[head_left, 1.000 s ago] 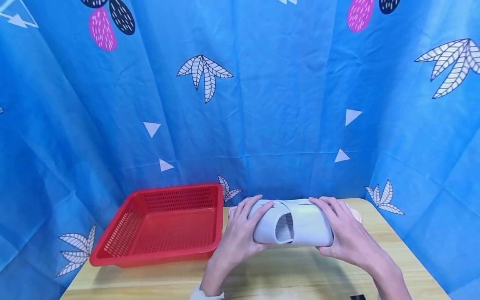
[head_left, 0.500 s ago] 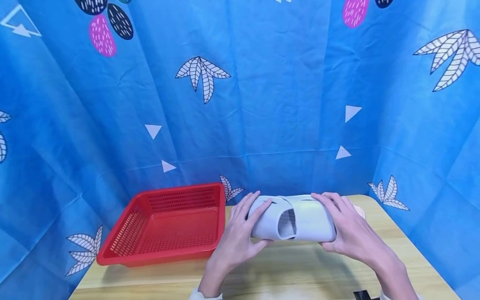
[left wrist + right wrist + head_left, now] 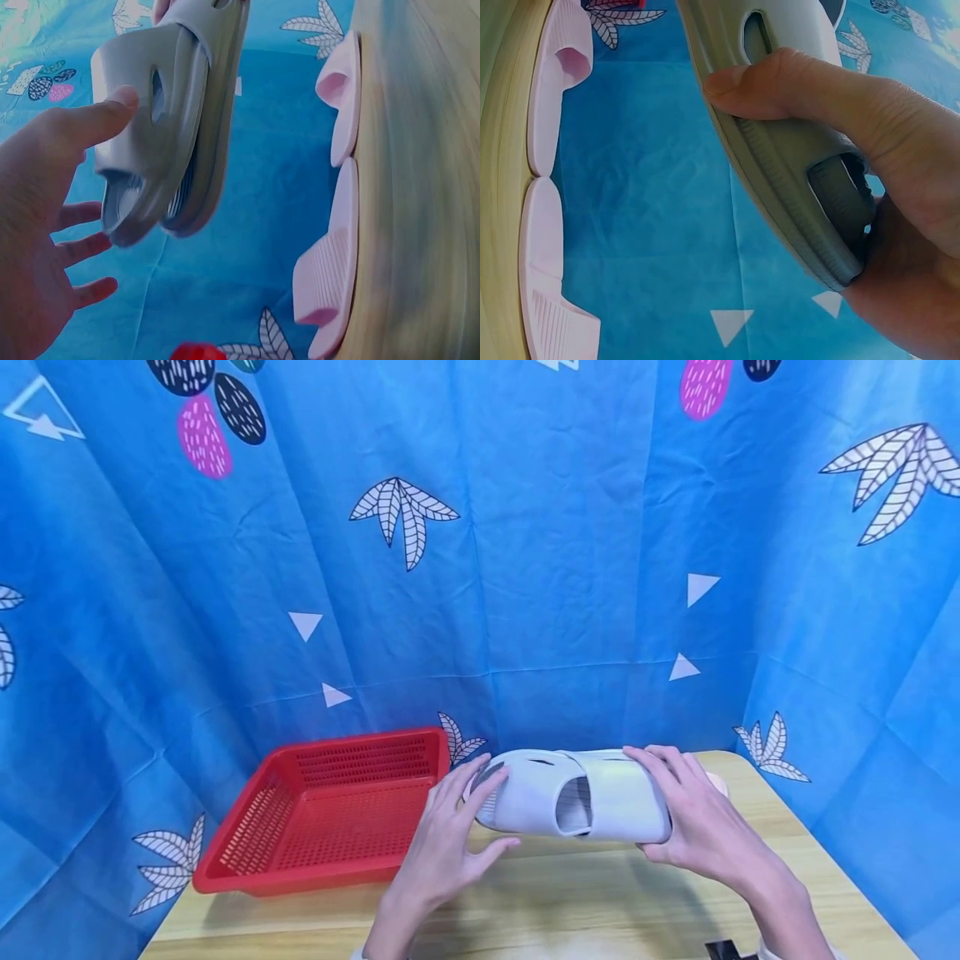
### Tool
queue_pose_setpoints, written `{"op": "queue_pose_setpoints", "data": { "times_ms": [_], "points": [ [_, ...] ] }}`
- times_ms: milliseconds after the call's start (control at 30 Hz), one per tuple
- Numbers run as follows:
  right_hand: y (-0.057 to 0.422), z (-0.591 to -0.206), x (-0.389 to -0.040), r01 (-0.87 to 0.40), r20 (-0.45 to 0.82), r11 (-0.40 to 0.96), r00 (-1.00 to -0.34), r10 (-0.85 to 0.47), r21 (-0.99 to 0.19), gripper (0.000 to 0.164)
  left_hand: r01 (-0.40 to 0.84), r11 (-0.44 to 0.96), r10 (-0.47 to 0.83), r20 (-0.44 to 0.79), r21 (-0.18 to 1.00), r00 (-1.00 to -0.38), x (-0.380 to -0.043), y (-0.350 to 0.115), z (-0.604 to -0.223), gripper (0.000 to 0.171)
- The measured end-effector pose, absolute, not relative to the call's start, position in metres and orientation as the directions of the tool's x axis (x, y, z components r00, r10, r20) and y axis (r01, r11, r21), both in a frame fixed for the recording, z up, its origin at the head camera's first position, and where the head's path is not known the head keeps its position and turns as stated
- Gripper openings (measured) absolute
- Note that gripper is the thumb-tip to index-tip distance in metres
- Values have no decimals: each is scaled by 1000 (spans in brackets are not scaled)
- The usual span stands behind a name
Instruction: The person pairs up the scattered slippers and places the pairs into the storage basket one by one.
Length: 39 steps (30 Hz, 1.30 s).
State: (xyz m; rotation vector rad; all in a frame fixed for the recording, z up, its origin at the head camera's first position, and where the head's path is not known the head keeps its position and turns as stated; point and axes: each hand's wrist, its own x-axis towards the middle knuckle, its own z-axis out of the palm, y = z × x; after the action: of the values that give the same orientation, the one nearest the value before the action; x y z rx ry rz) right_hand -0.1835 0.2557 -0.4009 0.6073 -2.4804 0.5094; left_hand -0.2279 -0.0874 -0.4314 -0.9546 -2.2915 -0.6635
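Note:
A pair of pale grey slide slippers (image 3: 525,797), fitted together and lying crosswise, is held above the table. My right hand (image 3: 708,827) grips their right end; in the right wrist view its thumb presses along the side of the sole of the slippers (image 3: 780,150). Around the left end, my left hand (image 3: 435,843) is spread, fingers apart and thumb extended. The left wrist view has this left hand (image 3: 45,202) beside the slippers (image 3: 150,90), its thumb tip overlapping the strap and its other fingers splayed below.
Left on the wooden table (image 3: 585,910) stands a red perforated basket (image 3: 322,870). Two pink slippers (image 3: 330,277) lie behind the grey pair, end to end. A blue patterned curtain (image 3: 555,568) hangs around the table. A black object (image 3: 723,950) shows by the right wrist.
My left hand has let go of the grey slippers and drawn back to the left with its fingers opening. The right hand keeps its grip, and the slippers have barely moved.

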Motion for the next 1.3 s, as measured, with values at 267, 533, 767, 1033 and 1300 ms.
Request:
{"op": "queue_pose_setpoints", "data": {
  "times_ms": [267, 533, 767, 1033, 1300],
  "points": [
    [258, -399, -185, -510, 578, 831, -755, -309, -223, 120, 704, 653, 396, 667, 279, -631, -223, -108, -432, 66],
    [257, -401, -184, -496, 563, 835, -771, -298, -236, 118, 670, 702, 375, 676, 240, -635, -221, -129, -436, 59],
    [253, -405, -183, -494, 551, 830, -781, -293, -260, 117, 607, 766, 336, 672, 214, -660, -219, -149, -434, 57],
    [255, -407, -184, -494, 552, 833, -779, -296, -251, 117, 555, 800, 281, 673, 230, -684, -216, -164, -435, 56],
    [256, -406, -186, -492, 552, 833, -781, -294, -252, 118, 553, 804, 276, 687, 218, -672, -219, -179, -442, 52]
  ]
}}
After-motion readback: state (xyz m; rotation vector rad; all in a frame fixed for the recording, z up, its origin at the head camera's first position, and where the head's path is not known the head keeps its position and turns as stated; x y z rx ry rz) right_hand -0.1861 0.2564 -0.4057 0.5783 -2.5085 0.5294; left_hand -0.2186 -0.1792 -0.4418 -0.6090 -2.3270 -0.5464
